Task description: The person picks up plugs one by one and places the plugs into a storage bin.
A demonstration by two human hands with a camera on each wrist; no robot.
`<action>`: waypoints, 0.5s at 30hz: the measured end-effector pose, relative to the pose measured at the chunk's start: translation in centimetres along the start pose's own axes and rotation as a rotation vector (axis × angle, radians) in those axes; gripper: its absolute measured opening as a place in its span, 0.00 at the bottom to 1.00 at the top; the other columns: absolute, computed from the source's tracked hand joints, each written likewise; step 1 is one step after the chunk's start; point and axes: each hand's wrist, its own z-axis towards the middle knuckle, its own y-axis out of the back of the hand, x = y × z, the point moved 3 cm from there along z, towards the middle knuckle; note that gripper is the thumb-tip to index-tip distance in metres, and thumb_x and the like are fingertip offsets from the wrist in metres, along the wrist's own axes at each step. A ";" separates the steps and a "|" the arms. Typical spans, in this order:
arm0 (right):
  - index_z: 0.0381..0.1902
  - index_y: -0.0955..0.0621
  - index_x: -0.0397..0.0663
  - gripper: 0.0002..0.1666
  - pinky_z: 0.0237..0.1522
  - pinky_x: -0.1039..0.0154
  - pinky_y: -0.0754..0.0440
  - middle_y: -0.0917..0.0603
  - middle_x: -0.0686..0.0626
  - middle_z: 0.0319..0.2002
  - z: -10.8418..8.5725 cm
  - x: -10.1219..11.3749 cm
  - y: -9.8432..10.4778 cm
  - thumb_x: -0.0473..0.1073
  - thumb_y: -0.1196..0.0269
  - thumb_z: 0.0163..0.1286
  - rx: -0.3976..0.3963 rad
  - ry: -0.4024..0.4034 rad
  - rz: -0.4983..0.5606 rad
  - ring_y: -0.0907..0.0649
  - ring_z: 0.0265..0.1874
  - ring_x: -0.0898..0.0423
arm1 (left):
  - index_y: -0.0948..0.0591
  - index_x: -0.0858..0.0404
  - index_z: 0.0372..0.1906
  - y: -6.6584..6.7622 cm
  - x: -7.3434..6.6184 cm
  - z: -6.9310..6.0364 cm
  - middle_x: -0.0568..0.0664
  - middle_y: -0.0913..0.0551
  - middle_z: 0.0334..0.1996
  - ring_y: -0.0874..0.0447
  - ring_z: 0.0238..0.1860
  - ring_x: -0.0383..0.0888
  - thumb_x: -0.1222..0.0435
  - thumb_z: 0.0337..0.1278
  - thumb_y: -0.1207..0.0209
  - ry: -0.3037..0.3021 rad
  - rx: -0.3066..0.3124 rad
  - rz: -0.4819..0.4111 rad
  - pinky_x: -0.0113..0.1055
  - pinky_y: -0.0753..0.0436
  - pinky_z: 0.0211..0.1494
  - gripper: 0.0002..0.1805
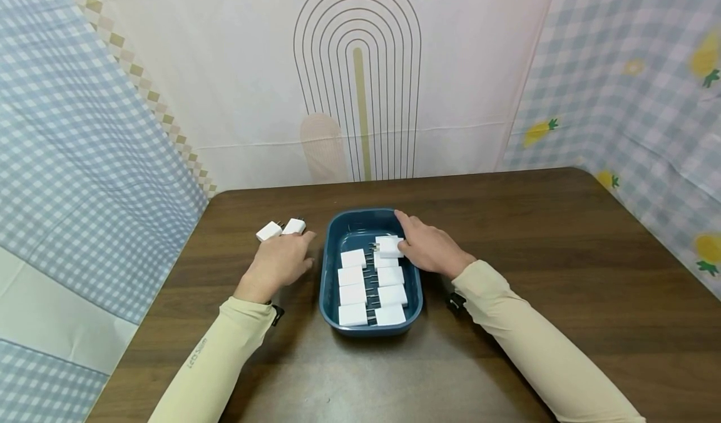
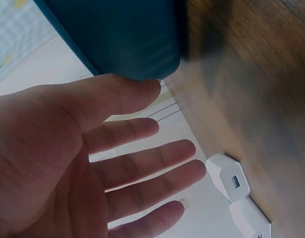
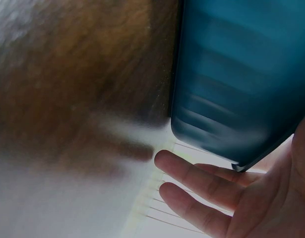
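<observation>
A blue bin (image 1: pixel 329 285) holds several white plug chargers (image 1: pixel 352 295) in two columns, their prongs facing inward. One charger (image 1: pixel 388 246) lies on top of others near the bin's right wall, prongs to the left. My right hand (image 1: pixel 430 248) is over that wall, its thumb at this charger's right end. In the right wrist view its fingers (image 3: pixel 192 181) are extended outside the bin; the thumb is hidden there. My left hand (image 1: pixel 278 263) is left of the bin, fingers spread and holding nothing. Two more chargers (image 2: pixel 229 176) lie on the table just beyond it.
The brown wooden table (image 1: pixel 507 223) runs back to a white patterned cloth (image 1: pixel 248 97). Checked cloth (image 1: pixel 84 129) hangs along the left side, and more checked cloth (image 1: pixel 608 97) hangs on the right. Dark wrist straps (image 1: pixel 455 301) show at the sleeve cuffs.
</observation>
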 end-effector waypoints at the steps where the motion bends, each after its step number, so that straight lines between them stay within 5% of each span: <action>1: 0.82 0.51 0.45 0.42 0.68 0.38 0.28 0.35 0.36 0.76 0.0 0.0 0.0 0.48 0.49 0.77 0.000 0.000 0.000 0.26 0.70 0.40 | 0.20 0.60 0.61 0.0 0.0 0.0 0.58 0.11 0.45 0.11 0.41 0.59 0.58 0.60 0.34 0.000 0.004 0.000 0.56 0.14 0.42 0.25; 15: 0.81 0.50 0.43 0.42 0.69 0.39 0.28 0.35 0.35 0.76 0.0 0.2 0.1 0.47 0.50 0.77 0.001 0.009 -0.001 0.28 0.72 0.39 | 0.19 0.61 0.59 0.0 -0.2 0.1 0.57 0.10 0.43 0.11 0.40 0.57 0.59 0.59 0.33 -0.005 0.004 -0.004 0.54 0.14 0.43 0.23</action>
